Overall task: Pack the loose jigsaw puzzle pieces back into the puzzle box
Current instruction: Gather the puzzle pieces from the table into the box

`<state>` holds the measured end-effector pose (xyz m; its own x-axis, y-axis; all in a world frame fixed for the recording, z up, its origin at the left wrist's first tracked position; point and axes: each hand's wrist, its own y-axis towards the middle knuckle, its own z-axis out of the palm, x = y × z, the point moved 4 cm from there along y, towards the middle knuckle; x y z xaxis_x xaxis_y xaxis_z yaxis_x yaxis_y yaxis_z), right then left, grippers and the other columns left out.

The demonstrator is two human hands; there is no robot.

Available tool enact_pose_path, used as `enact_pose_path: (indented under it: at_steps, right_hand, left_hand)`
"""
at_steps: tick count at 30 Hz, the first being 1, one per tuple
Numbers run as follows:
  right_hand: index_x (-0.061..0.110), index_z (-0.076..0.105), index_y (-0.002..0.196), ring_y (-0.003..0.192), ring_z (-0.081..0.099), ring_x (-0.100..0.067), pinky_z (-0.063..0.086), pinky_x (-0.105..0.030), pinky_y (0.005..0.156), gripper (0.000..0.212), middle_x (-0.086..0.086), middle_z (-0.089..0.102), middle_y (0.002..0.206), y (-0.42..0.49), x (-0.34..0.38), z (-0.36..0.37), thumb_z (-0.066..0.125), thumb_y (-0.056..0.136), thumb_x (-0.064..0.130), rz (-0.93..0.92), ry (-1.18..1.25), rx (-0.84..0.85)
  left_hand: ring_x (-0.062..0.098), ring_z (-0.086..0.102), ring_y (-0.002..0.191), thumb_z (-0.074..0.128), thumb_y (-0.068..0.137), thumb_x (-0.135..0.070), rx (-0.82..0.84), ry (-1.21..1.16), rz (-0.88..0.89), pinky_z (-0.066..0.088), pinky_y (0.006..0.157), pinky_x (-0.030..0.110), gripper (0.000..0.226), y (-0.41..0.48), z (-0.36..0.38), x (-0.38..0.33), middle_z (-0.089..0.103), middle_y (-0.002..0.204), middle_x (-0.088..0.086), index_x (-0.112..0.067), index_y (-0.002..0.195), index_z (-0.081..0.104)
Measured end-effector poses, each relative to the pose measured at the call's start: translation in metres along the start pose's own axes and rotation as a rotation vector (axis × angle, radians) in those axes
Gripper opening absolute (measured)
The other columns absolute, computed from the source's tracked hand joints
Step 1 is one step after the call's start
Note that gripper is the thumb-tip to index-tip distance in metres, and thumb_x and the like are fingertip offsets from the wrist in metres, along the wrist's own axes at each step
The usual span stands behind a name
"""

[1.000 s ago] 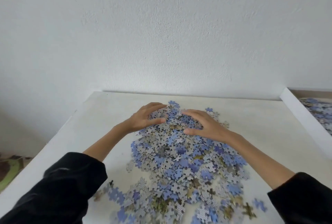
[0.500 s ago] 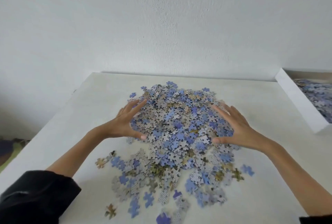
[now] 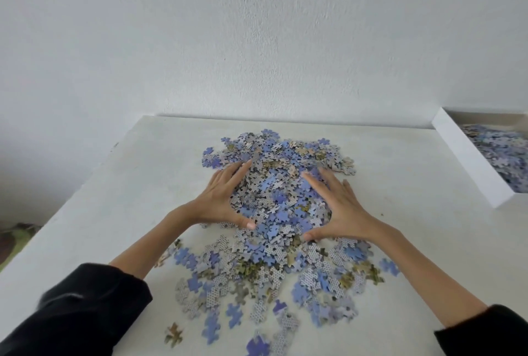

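A heap of loose blue, grey and olive jigsaw pieces (image 3: 274,201) lies in the middle of the white table (image 3: 114,190). My left hand (image 3: 220,198) presses against the heap's left side with straight fingers and the thumb spread. My right hand (image 3: 340,207) presses against the right side in the same way, so a mound of pieces sits between the two palms. The white puzzle box (image 3: 468,161) stands at the far right edge, partly cut off, with several pieces inside it.
Scattered single pieces (image 3: 234,315) lie near the table's front edge, one olive piece (image 3: 173,334) apart at the front left. A white wall (image 3: 257,41) rises right behind the table. The table's left edge drops to a floor with a green patch (image 3: 11,241).
Both hands have drawn back from the heap's far side, spread apart, then closed in on the middle of the heap. The view has tilted down and closer.
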<state>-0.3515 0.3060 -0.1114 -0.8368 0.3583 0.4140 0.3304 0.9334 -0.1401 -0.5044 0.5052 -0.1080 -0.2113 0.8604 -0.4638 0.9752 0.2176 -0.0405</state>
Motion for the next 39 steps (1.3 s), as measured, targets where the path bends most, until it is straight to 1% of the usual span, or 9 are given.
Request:
enact_pose_path:
  at_steps: [5, 9, 14, 17, 21, 25, 31, 37, 39]
  right_hand:
    - [0.055, -0.023, 0.132, 0.137, -0.026, -0.021, -0.013, -0.050, 0.108, 0.121, 0.005, -0.031, 0.147, 0.017, 0.018, 0.004, 0.040, 0.036, 0.094, -0.049, -0.027, 0.034]
    - [0.051, -0.011, 0.138, 0.140, -0.013, -0.017, -0.001, -0.046, 0.111, 0.120, 0.008, -0.018, 0.151, 0.024, 0.028, -0.001, 0.041, 0.037, 0.092, -0.105, -0.019, 0.038]
    - [0.055, 0.017, 0.135, 0.133, 0.005, -0.016, 0.010, -0.046, 0.110, 0.096, 0.010, 0.012, 0.145, 0.032, 0.032, -0.007, 0.065, 0.053, 0.074, -0.122, -0.012, 0.016]
    - [0.059, 0.023, 0.125, 0.121, 0.020, -0.016, 0.023, -0.038, 0.101, 0.086, 0.009, 0.027, 0.134, 0.036, 0.028, -0.006, 0.051, 0.048, 0.084, -0.154, 0.009, -0.031]
    - [0.051, 0.036, 0.116, 0.109, 0.027, -0.014, 0.025, -0.027, 0.086, 0.065, 0.007, 0.038, 0.119, 0.037, 0.030, -0.006, 0.051, 0.055, 0.068, -0.210, 0.075, -0.073]
    - [0.037, 0.051, 0.111, 0.111, 0.039, -0.013, 0.026, -0.024, 0.090, 0.054, 0.016, 0.045, 0.114, 0.034, 0.034, -0.007, 0.053, 0.059, 0.050, -0.267, 0.181, -0.141]
    - [0.027, 0.060, 0.105, 0.108, 0.047, -0.013, 0.030, -0.028, 0.093, 0.043, 0.008, 0.057, 0.112, 0.034, 0.036, -0.008, 0.075, 0.066, 0.016, -0.266, 0.224, -0.216]
    - [0.030, 0.062, 0.095, 0.100, 0.060, -0.009, 0.039, -0.019, 0.095, 0.030, 0.007, 0.065, 0.101, 0.034, 0.036, -0.013, 0.072, 0.068, 0.025, -0.294, 0.385, -0.366]
    - [0.028, 0.063, 0.094, 0.101, 0.059, 0.000, 0.036, -0.010, 0.096, 0.031, 0.008, 0.065, 0.102, 0.035, 0.034, -0.016, 0.075, 0.068, 0.016, -0.282, 0.441, -0.374]
  left_hand:
    - [0.021, -0.004, 0.142, 0.040, 0.036, -0.098, 0.041, 0.035, 0.020, -0.003, 0.114, 0.050, 0.131, 0.001, 0.000, -0.008, -0.008, 0.154, -0.004, -0.045, 0.141, -0.017]
    - [0.019, -0.005, 0.141, 0.041, 0.037, -0.097, 0.055, 0.040, 0.002, -0.006, 0.111, 0.047, 0.128, 0.002, 0.000, -0.011, -0.008, 0.153, -0.007, -0.048, 0.140, -0.016]
    - [0.017, 0.009, 0.137, 0.041, 0.044, -0.095, -0.026, 0.032, 0.053, 0.009, 0.112, 0.047, 0.115, 0.001, -0.001, -0.007, 0.010, 0.149, -0.006, -0.045, 0.144, 0.013]
    - [0.012, 0.016, 0.132, 0.049, 0.049, -0.089, -0.077, -0.017, 0.108, 0.015, 0.109, 0.042, 0.099, -0.001, -0.001, -0.005, 0.020, 0.144, -0.005, -0.047, 0.136, 0.030]
    - [0.012, 0.031, 0.126, 0.053, 0.053, -0.086, -0.153, -0.045, 0.177, 0.025, 0.106, 0.042, 0.081, -0.002, -0.001, -0.004, 0.034, 0.131, -0.011, -0.044, 0.121, 0.043]
    - [0.016, 0.040, 0.116, 0.058, 0.055, -0.082, -0.217, -0.085, 0.195, 0.034, 0.100, 0.042, 0.067, -0.002, -0.001, -0.003, 0.043, 0.120, -0.015, -0.045, 0.111, 0.048]
    - [0.012, 0.053, 0.101, 0.069, 0.061, -0.067, -0.287, -0.180, 0.274, 0.046, 0.088, 0.032, 0.068, -0.004, -0.008, -0.011, 0.052, 0.109, -0.009, -0.032, 0.117, 0.053]
    - [0.007, 0.061, 0.090, 0.078, 0.063, -0.046, -0.303, -0.305, 0.271, 0.050, 0.080, 0.029, 0.046, -0.008, -0.011, -0.016, 0.064, 0.096, -0.008, -0.023, 0.099, 0.063]
    - [0.006, 0.061, 0.086, 0.079, 0.063, -0.046, -0.315, -0.326, 0.269, 0.049, 0.078, 0.026, 0.042, -0.007, -0.013, -0.016, 0.064, 0.093, -0.009, -0.022, 0.095, 0.064]
